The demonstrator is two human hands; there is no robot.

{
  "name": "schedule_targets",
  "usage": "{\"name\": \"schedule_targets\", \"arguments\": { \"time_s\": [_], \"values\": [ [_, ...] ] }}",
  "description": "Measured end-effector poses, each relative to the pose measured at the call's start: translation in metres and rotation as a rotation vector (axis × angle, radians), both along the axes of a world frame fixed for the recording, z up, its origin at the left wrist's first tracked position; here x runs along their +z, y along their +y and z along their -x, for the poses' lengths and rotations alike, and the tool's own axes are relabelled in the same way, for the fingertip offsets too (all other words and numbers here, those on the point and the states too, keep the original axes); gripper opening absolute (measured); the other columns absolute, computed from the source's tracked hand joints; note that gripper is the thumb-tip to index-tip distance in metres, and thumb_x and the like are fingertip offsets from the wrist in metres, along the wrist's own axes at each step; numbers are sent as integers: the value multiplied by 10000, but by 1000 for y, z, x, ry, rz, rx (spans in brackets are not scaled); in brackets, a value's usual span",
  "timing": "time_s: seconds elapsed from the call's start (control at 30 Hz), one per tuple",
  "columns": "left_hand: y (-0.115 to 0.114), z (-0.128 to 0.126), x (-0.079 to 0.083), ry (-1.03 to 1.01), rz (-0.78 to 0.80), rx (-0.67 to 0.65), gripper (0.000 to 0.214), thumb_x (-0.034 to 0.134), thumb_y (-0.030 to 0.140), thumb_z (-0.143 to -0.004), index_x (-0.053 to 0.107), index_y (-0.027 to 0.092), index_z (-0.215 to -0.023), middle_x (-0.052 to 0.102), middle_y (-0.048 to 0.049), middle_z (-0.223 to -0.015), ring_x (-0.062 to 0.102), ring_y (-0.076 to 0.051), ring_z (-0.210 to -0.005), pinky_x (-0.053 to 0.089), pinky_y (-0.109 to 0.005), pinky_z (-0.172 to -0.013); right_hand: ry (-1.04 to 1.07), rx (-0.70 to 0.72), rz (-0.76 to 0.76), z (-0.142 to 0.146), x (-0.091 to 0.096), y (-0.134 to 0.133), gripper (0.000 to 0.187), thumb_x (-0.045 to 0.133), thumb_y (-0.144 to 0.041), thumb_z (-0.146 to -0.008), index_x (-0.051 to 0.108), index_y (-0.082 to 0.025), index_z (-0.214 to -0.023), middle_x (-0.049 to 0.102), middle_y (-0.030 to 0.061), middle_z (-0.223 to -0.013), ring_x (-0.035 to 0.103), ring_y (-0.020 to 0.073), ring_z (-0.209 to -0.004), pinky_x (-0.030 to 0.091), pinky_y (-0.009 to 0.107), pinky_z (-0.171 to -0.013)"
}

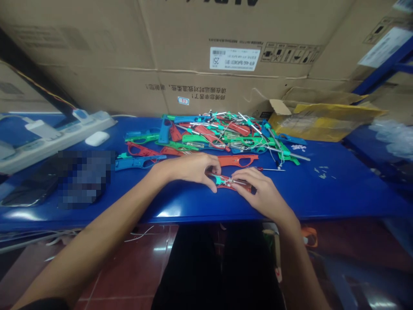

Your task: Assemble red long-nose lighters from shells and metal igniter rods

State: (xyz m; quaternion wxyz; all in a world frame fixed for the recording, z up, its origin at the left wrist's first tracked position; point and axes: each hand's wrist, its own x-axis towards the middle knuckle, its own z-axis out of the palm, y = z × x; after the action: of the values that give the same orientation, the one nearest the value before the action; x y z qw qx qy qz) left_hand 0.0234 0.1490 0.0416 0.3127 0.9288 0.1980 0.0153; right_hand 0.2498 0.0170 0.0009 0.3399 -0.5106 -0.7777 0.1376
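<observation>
Near the table's front edge, my left hand [206, 168] is closed around the left end of a red lighter casing half [223, 186]. A green plastic piece [220, 180] sits in that casing. My right hand [255, 184] pinches at the casing's other end, with a small clear and metallic part under its fingertips; the fingers partly hide it. Just behind my hands lies an orange-red casing half [238, 160]. To its right is a thin screwdriver [271, 169] with a red handle. Beyond them spreads a pile of red, green and blue lighter parts [206, 135] with metal rods and wires.
A blue table [322, 198] carries everything. Large cardboard boxes [129, 51] stand behind it. At left are a white power strip [64, 137], a white earbud case [97, 138] and a dark phone [32, 185]. An open yellow-taped carton [316, 120] stands back right, with small white pieces [323, 172] nearer.
</observation>
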Motion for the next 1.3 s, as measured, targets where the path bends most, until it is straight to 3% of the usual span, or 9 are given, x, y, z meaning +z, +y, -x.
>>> {"name": "schedule_targets", "arguments": {
  "time_s": [0.23,0.5,0.83,1.03,1.13,1.3],
  "values": [
    [-4,-2,4,11,-22,9,415,795,547,-793,705,183,-972,701,-35,-997,590,-167,-804,381,-262,-679,-33,-24,-10,0,2,-1,121,617,-280,-989,701,-233,-1063,741,55,-1084,665,232,-1023,523,416,-919],
    [-3,-1,3,11,-21,22,457,770,598,-786,692,191,-979,696,-21,-977,588,-163,-788,384,-260,-669,-62,20,-59,-2,-1,-1,266,559,-215,-1013,723,-261,-1217,692,71,-1215,633,222,-1115,530,407,-962],
    [-4,-2,5,35,12,57,467,805,569,-764,692,178,-992,673,-12,-907,574,-146,-752,390,-249,-649,-120,5,-92,-4,-6,2,315,554,-173,-1000,735,-257,-1244,680,85,-1160,627,226,-1079,558,421,-919],
    [4,2,3,-55,111,-21,296,561,408,-1003,730,175,-1069,716,-42,-992,637,-144,-836,459,-261,-751,-109,33,-86,-7,-5,2,397,509,-89,-974,741,-279,-1234,686,76,-1221,632,235,-1126,559,443,-943],
    [7,4,0,-80,128,-42,283,523,336,-1022,736,158,-1075,723,-58,-987,648,-142,-827,478,-262,-755,-98,33,-112,-7,-3,2,369,517,-108,-985,753,-286,-1205,707,71,-1180,652,233,-1079,558,443,-916],
    [8,4,-2,-88,136,-16,282,594,396,-996,756,178,-1073,736,-54,-993,662,-153,-842,488,-263,-754,-84,32,-141,-6,-3,4,301,550,-124,-987,762,-242,-1166,746,70,-1144,671,234,-1043,556,438,-903]
  ]
}}
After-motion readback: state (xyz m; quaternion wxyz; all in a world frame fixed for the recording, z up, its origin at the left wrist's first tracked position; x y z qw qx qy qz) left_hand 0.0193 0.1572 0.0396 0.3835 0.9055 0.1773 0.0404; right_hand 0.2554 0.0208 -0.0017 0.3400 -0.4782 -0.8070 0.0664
